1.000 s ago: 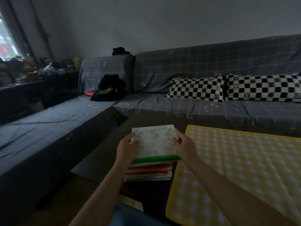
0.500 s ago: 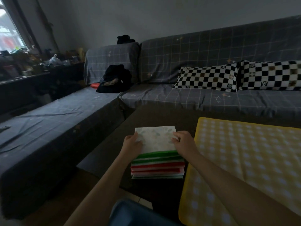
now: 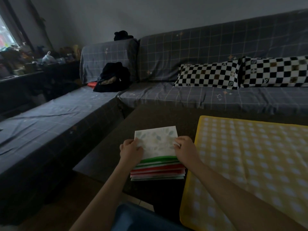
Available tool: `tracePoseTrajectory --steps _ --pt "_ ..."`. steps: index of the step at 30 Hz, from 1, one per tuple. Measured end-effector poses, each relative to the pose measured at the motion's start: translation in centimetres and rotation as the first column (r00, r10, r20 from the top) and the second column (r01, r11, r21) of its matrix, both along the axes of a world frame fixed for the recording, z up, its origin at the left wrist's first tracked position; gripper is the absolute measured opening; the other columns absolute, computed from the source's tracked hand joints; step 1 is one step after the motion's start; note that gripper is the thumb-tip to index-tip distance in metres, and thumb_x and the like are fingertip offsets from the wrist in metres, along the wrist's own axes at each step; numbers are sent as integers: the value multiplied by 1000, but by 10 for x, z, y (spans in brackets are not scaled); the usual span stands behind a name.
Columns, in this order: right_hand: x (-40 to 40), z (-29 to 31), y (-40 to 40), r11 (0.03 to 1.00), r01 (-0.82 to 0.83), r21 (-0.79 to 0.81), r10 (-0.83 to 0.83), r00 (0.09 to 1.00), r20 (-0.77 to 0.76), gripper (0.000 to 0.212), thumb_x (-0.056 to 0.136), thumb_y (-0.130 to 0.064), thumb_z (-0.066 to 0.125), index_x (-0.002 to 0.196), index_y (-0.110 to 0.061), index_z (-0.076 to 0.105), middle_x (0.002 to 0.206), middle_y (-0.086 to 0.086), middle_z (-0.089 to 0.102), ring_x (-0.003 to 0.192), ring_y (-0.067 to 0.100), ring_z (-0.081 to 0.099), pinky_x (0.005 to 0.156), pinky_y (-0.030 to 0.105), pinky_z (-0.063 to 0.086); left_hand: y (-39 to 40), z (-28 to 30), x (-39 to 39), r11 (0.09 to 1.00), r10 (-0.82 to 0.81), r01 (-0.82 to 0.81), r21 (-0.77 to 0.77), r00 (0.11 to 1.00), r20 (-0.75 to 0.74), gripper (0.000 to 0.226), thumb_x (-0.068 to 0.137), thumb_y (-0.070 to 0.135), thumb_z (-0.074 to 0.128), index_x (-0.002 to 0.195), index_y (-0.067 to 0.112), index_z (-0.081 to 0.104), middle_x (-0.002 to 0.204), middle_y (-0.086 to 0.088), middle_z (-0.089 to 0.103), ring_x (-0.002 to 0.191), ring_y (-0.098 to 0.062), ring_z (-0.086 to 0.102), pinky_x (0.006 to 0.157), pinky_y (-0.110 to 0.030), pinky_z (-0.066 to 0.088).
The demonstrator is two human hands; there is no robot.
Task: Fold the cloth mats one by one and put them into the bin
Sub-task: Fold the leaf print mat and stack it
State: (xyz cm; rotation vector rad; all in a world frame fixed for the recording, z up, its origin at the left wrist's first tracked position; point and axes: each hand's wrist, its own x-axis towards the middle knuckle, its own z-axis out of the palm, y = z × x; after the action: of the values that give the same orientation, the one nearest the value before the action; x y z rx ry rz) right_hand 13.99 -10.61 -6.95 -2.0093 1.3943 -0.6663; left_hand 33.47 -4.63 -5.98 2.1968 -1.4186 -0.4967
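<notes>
A stack of folded cloth mats [image 3: 158,171] with green, red and white edges sits on the dark low table [image 3: 106,157]. The top mat [image 3: 156,140] is white with a pale leaf print. My left hand [image 3: 130,151] grips its left edge with curled fingers. My right hand [image 3: 185,148] pinches its right edge. A large yellow mat [image 3: 250,164] with white dots lies spread flat on the table to the right of the stack. No bin is in view.
A grey checked L-shaped sofa [image 3: 183,97] wraps round the table at left and back. Two black-and-white checkered pillows [image 3: 208,74] lie on it, with a black bag [image 3: 115,77] in the corner. A cluttered shelf [image 3: 25,64] stands far left.
The leaf-print mat came down from above the stack and now lies on top of it. Both hands stay on its side edges. The camera tilted slightly.
</notes>
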Motion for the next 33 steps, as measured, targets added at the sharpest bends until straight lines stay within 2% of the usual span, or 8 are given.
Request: tracePoseTrajectory --steps 2,4,7,12,16,21,27,33 --pt "0 -1 0 999 10 -33 -12 997 -71 41 97 -22 43 136 -10 47 144 6 36 128 23 36 104 28 31 -1 -1 2 1000 5 -4 12 996 -85 51 98 23 42 148 20 29 149 -9 26 132 -27 29 105 -34 30" --pt "2 0 2 999 -25 38 28 997 -76 42 98 -20 38 139 -10 41 150 11 28 132 27 35 105 33 32 -2 -3 2 999 -36 42 27 981 -190 55 99 23 41 150 22 21 148 -10 31 110 -15 51 82 -17 45" --pt "8 -4 7 982 -86 169 87 996 -1 44 100 -19 31 144 -10 30 151 15 21 120 31 48 88 35 39 -5 -10 3 995 -63 80 57 967 -247 61 101 26 37 152 26 4 149 -7 33 76 -1 49 54 -10 40" --pt "8 -18 10 976 -84 200 87 996 -6 51 102 -25 27 150 -15 13 158 7 2 142 31 19 112 37 25 -1 -22 6 993 -78 103 64 947 -311 68 100 29 39 151 31 -6 158 -6 14 107 -11 52 86 -23 45" --pt "7 -26 14 981 -86 174 90 996 -18 53 102 -27 26 150 -14 9 158 6 -3 144 27 11 114 34 19 2 -22 0 973 -100 134 185 978 -183 66 102 37 29 150 27 -14 160 -2 -11 146 -27 6 117 -45 9" --pt "3 -16 13 964 -137 226 152 987 -48 54 102 -33 23 150 -15 6 158 7 -5 145 28 7 115 36 16 10 -16 -5 976 -74 71 205 997 9 61 101 43 25 151 27 -4 160 -8 -5 147 -26 -4 117 -50 3" --pt "-17 2 29 967 -172 187 170 985 25 51 100 -44 25 147 -26 25 157 7 10 145 24 8 113 39 19 32 5 -26 983 -141 172 -56 921 363 46 101 41 25 142 27 39 159 -4 14 147 -18 4 119 -46 -4" --pt "-44 13 68 991 -131 37 128 988 85 45 101 -37 29 144 -26 33 155 7 19 143 21 17 110 32 24 54 13 -73 947 -257 312 -74 878 403 46 101 44 22 138 28 44 156 1 26 146 -12 11 118 -45 -10"
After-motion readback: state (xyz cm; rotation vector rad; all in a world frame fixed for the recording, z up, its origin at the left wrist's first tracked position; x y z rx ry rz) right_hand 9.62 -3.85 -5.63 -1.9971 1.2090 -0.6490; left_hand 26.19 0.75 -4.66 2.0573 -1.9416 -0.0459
